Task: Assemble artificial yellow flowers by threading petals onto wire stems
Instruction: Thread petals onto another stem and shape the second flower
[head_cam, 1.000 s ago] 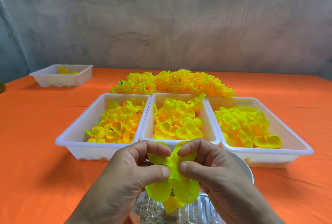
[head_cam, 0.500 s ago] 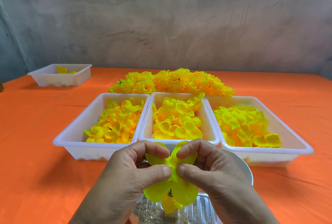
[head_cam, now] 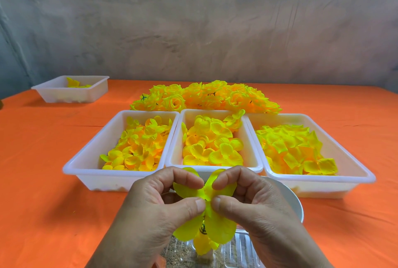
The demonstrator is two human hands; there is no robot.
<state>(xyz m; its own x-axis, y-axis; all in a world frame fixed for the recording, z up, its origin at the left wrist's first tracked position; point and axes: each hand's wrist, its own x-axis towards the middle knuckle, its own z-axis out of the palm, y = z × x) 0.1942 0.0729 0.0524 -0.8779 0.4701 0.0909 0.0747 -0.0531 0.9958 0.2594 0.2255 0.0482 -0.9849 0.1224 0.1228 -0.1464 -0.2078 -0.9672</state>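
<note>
L hand [head_cam: 155,207] & R hand [head_cam: 258,205] both pinch the petal layer [head_cam: 217,226] either side of its centre, held in front of the mid tray [head_cam: 212,114]; stem hardly visible, prob. runs down from that centre, so push goes downward; hands equally near.

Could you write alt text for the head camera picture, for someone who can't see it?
A left hand and a right hand pinch a yellow petal piece between thumbs and forefingers, close to the camera. Behind, on an orange tablecloth, stand three white trays of yellow petals, a heap of finished flowers and, far left, a fourth tray.
</note>
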